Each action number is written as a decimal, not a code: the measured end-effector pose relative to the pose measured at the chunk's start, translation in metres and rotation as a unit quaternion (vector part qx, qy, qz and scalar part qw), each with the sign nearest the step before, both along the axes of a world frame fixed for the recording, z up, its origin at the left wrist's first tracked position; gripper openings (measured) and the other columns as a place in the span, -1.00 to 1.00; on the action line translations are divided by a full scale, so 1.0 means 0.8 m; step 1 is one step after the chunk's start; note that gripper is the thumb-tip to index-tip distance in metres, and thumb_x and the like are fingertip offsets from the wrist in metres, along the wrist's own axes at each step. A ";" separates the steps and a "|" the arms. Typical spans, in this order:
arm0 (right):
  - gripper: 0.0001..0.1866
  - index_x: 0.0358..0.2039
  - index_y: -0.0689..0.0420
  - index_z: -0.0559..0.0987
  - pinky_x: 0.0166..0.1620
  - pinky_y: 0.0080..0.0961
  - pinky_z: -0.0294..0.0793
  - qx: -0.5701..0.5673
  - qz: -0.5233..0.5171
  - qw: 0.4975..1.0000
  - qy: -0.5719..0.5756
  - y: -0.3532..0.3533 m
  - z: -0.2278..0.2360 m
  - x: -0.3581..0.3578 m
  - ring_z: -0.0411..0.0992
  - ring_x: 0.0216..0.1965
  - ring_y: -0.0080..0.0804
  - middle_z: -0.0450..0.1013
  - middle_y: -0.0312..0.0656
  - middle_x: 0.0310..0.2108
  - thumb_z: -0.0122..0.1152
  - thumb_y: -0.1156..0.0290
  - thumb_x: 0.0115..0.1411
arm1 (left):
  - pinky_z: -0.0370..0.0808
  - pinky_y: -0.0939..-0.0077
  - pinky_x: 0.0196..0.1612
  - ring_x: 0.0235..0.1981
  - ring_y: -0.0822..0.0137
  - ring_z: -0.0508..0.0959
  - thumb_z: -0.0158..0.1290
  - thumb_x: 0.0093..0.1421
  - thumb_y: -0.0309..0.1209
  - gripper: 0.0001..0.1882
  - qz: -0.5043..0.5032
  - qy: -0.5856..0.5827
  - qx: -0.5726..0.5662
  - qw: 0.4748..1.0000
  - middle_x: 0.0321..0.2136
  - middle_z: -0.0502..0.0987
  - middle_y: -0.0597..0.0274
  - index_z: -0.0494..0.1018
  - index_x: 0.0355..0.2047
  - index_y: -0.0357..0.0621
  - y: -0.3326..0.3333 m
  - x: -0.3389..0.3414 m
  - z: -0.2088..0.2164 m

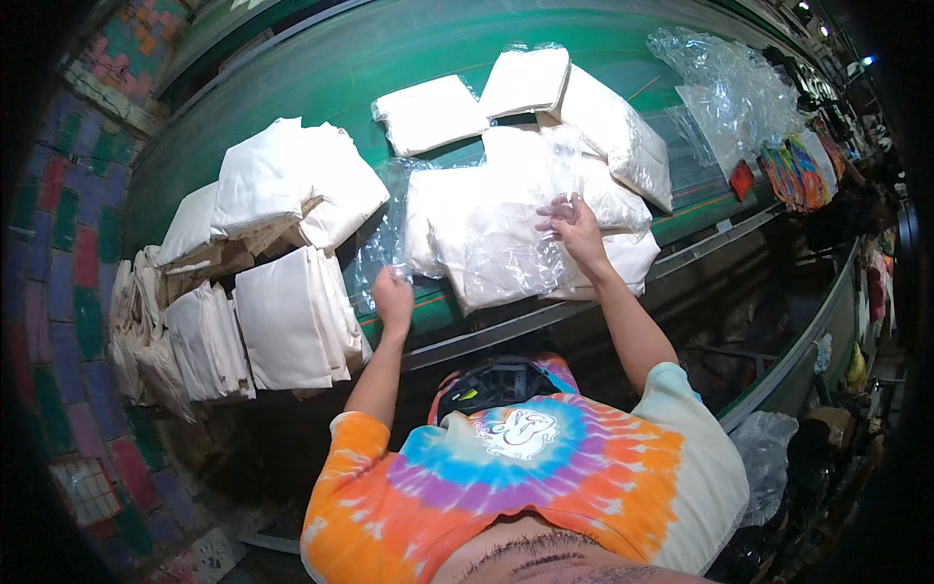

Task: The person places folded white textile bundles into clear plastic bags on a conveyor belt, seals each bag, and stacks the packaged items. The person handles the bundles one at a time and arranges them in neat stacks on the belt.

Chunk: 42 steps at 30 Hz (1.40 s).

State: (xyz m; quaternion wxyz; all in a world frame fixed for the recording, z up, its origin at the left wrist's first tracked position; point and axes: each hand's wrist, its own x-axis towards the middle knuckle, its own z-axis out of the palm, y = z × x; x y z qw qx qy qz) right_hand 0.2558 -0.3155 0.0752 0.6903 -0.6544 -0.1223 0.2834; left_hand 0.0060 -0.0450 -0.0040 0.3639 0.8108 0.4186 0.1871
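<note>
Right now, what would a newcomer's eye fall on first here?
Probably the person's vivid tie-dye shirt, filling the lower centre. Next, the white folded packs, several in clear plastic, on the green work surface beyond, left hand beside them, right hand over them. White folded stacks crowd the left.

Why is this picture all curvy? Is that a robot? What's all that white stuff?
No robot: it's a person in a tie-dye shirt, using bare hands. A camera on their head looks down through a very wide lens, which bends straight edges.

On the green surface lie folded white bundles on the left, and white packs, some in shiny plastic, in the middle.

The left hand is curled beside clear plastic; I can't tell if it's gripping. The right hand has its fingers spread over the middle packs, near more clear plastic.
</note>
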 end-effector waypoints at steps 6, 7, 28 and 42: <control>-0.54 0.27 0.12 0.34 -0.19 -0.51 0.61 0.016 0.062 0.998 0.004 -0.025 0.003 0.001 0.62 -0.15 -0.35 0.54 -0.04 0.01 -0.03 0.61 0.37 | 0.46 0.24 -0.28 -0.39 0.26 0.56 -0.07 0.36 -0.47 -0.70 0.034 -0.269 -0.016 0.962 -0.43 0.62 0.04 0.54 -0.05 -0.41 -0.024 0.052 0.114; -0.55 0.28 0.12 0.34 -0.19 -0.51 0.61 0.030 0.068 0.997 0.011 -0.026 0.006 0.002 0.62 -0.15 -0.35 0.54 -0.03 0.01 -0.02 0.59 0.39 | 0.46 0.25 -0.28 -0.38 0.30 0.55 -0.07 0.36 -0.48 -0.68 -0.002 -0.312 0.024 0.950 -0.43 0.62 0.07 0.53 0.00 -0.42 -0.045 0.065 0.132; -0.60 0.14 0.27 0.43 -0.27 -0.42 0.63 -0.062 0.005 0.997 0.036 -0.271 0.007 0.188 0.57 -0.24 -0.38 0.54 -0.12 -0.14 0.12 0.66 0.29 | 0.44 0.39 -0.42 -0.54 0.25 0.52 0.18 0.23 -0.57 -0.87 -0.301 -0.210 0.050 0.929 -0.52 0.55 0.06 0.63 -0.22 -0.30 -0.321 0.289 0.163; -0.36 0.34 0.08 0.31 -0.28 -0.54 0.59 0.055 -0.121 0.989 -0.063 -0.336 0.017 0.293 0.58 -0.26 -0.41 0.58 -0.10 -0.05 0.02 0.71 0.24 | 0.53 0.34 -0.23 -0.38 0.18 0.61 0.16 0.22 -0.52 -0.77 -0.261 -0.095 -0.001 0.961 -0.34 0.60 -0.02 0.59 -0.11 -0.34 -0.297 0.333 0.116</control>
